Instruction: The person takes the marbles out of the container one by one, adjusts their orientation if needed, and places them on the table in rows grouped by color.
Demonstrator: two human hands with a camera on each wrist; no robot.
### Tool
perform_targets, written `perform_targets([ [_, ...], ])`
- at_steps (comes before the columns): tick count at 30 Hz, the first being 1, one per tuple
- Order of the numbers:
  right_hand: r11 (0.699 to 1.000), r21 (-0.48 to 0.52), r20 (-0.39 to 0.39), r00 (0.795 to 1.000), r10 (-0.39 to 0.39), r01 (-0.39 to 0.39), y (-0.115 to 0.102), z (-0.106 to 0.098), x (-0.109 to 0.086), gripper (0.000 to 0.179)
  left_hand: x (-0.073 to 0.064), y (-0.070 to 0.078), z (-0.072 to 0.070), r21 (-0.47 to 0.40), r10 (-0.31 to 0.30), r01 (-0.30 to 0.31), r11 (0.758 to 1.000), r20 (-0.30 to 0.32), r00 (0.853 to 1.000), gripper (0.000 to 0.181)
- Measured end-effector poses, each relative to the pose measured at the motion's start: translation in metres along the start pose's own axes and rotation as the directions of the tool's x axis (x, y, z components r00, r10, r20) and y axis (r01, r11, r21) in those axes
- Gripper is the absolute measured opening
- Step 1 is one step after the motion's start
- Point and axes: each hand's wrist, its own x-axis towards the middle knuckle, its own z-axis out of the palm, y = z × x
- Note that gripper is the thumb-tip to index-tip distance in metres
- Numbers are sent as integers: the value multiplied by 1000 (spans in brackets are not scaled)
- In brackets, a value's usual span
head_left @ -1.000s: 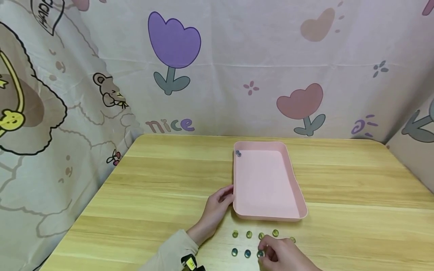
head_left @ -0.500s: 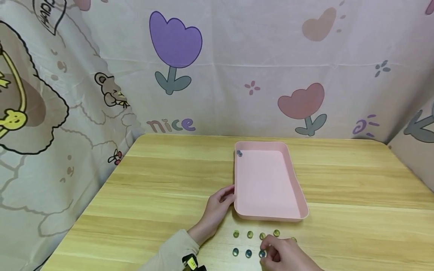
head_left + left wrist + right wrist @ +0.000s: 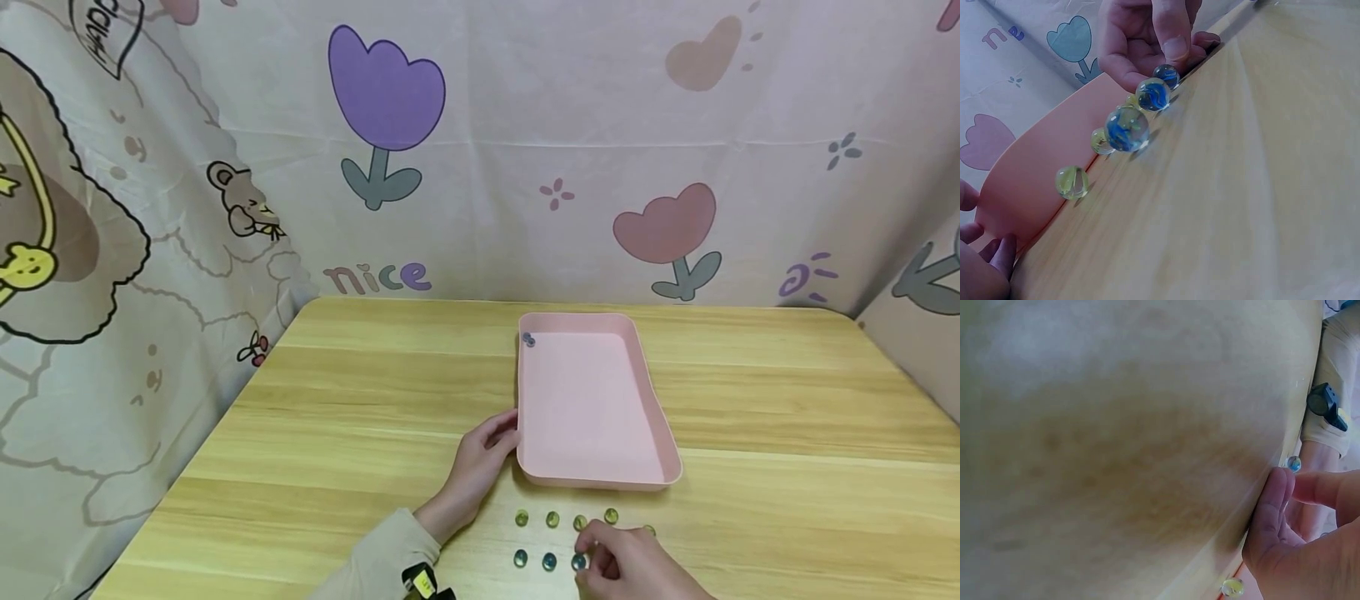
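My right hand is low at the table's front, its thumb and index finger pinching a blue-swirled glass marble at the right end of a short row. Left of it lie two more blue marbles, one of them the farthest left. Behind runs a row of several yellow-green marbles, one partly hidden by the right hand. My left hand rests against the left wall of a pink tray, fingers touching its outside. In the left wrist view, the pinched marble sits under the right thumb.
Two small bluish marbles lie in the tray's far left corner. The wooden table ends at a printed cloth at the back, with more cloth along the left side. A black device is strapped on the left wrist.
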Motion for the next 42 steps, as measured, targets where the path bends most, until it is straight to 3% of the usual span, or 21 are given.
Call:
perform_targets([
  [8,996,-49,-46,996,-73,71,4,1,-3,15,2,-1,1,-2,-3,3,1000,3,1000,40],
  [17,992,-83,-65,993,-95,90,8,0,-6,13,3,-2,0,8,-6,6,1000,-4,1000,40],
  [23,992,-89,-60,994,-93,87,11,-2,-10,12,3,-1,0,10,-13,13,1000,-7,1000,40],
  [31,996,-90,-54,999,5,-9,12,-3,-15,12,4,-2,-1,14,-27,27,1000,-11,1000,40],
  [35,986,-140,-103,990,-101,87,15,-5,-17,12,4,-2,-1,12,-19,19,1000,-14,1000,40],
  [39,956,-204,-177,953,-247,210,11,-9,-16,12,3,-1,-1,9,-12,12,1000,-3,1000,41],
  [42,942,-224,-241,923,-300,248,2,-14,-14,12,2,0,0,4,-11,11,1000,-2,1000,41],
])
